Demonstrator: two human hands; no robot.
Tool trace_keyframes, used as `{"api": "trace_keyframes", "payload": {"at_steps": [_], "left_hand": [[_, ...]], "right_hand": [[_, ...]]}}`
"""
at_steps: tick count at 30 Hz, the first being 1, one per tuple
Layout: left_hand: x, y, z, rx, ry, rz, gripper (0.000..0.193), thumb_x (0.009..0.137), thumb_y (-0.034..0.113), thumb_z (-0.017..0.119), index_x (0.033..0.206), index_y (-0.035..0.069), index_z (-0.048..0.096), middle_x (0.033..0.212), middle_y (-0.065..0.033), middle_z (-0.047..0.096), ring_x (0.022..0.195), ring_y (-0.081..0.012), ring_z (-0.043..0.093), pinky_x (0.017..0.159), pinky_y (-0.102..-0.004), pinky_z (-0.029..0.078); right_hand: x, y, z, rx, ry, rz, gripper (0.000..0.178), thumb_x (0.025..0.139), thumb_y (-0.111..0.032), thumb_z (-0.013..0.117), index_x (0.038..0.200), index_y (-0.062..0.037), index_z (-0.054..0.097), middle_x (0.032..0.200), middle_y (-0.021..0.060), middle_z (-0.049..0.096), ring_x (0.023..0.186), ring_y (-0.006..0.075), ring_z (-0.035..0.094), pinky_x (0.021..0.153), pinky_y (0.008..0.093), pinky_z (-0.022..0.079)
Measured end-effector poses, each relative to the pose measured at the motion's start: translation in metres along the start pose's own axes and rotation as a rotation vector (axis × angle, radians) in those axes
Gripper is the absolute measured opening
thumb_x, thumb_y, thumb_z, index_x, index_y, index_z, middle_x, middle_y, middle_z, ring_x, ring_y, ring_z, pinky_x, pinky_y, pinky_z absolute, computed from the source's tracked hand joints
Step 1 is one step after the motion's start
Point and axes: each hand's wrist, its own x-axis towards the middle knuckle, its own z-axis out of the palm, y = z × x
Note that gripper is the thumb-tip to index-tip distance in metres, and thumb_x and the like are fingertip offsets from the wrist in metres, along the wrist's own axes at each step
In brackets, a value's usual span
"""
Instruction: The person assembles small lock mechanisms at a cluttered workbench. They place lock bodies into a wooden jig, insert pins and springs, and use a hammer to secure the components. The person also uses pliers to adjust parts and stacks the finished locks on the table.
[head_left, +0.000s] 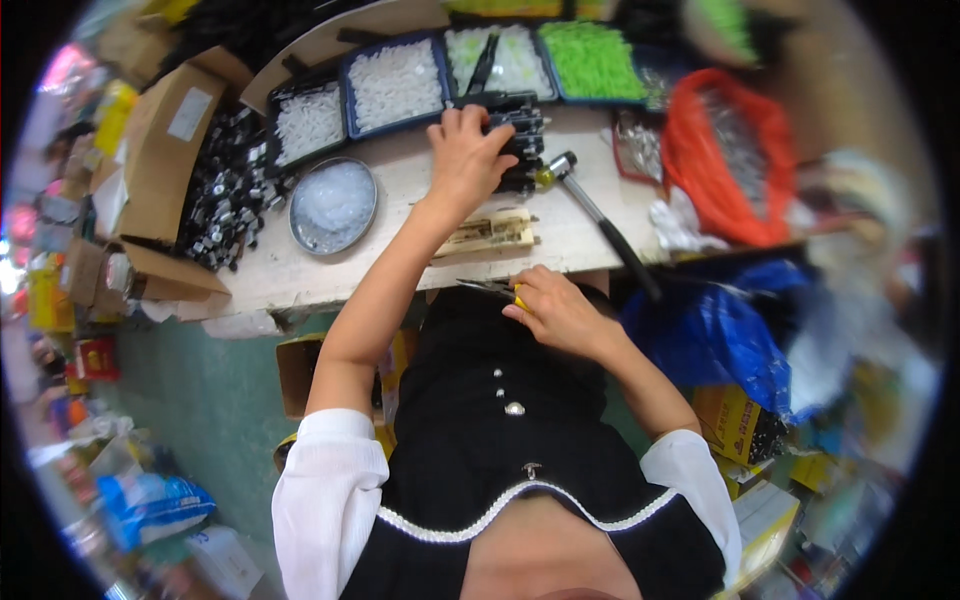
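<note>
My left hand [468, 155] reaches over the bench, palm down. Its fingers are bent and spread apart, with the fingertips at a stack of black stick-like pieces [522, 140]; nothing clearly sits in its grasp. Close to the bench's front edge, my right hand [560, 312] is closed around the yellow handle of a pointed metal tool [485, 287]. The tool's tip points left; most of its handle is hidden by my fingers. Between the two hands lies a pale wooden block fixture [490, 232]. A hammer [605, 225] with a black grip rests to the right, its head beside the black pieces.
Trays of white parts [395, 85] and green parts [592, 62] line the back. At left are a round metal dish [333, 205], a heap of black-and-silver parts [228, 190] and a cardboard box [165, 150]. A red bag [728, 160] stands at right.
</note>
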Motion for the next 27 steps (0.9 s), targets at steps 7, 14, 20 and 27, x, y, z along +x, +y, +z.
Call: {"api": "trace_keyframes", "payload": {"at_steps": [7,14,20,27], "left_hand": [[0.004,-0.009,0.007,-0.266,0.162,0.016,0.028,0.067,0.007,0.072,0.093,0.007,0.064,0.103,-0.011,0.053,0.09,-0.0239,0.052,0.073,-0.0371,0.042],[-0.065,-0.018,-0.075,-1.384,0.062,-0.556,0.031,0.09,0.008,0.051,0.12,0.003,0.045,0.086,-0.0088,0.06,0.075,-0.0129,0.057,0.065,-0.0264,0.048],[-0.114,0.017,-0.08,-1.272,-0.056,-0.829,0.023,0.092,0.015,0.053,0.112,0.005,0.053,0.071,-0.0019,0.056,0.059,-0.006,0.049,0.052,-0.0186,0.04],[-0.119,0.024,-0.078,-0.903,-0.004,-0.622,0.026,0.088,0.011,0.057,0.113,0.002,0.058,0.069,0.0003,0.056,0.058,-0.004,0.048,0.052,-0.0173,0.039]], "right_hand": [[-0.008,0.007,-0.006,0.004,0.06,0.047,0.021,0.081,-0.018,0.062,0.079,0.003,0.057,0.091,0.015,0.056,0.087,0.0314,0.052,0.077,0.0383,0.043],[0.02,0.003,-0.015,0.187,0.222,0.11,0.023,0.084,-0.016,0.059,0.081,0.0067,0.054,0.101,0.0205,0.056,0.093,0.036,0.052,0.083,0.0404,0.042],[0.039,-0.008,-0.011,0.16,0.168,0.077,0.026,0.085,-0.018,0.057,0.08,0.0069,0.054,0.105,0.0226,0.056,0.098,0.0375,0.052,0.086,0.0412,0.041],[0.036,-0.015,-0.012,0.113,0.14,0.05,0.018,0.085,-0.014,0.057,0.085,0.0043,0.055,0.104,0.018,0.056,0.094,0.0336,0.053,0.079,0.0382,0.044]]}}
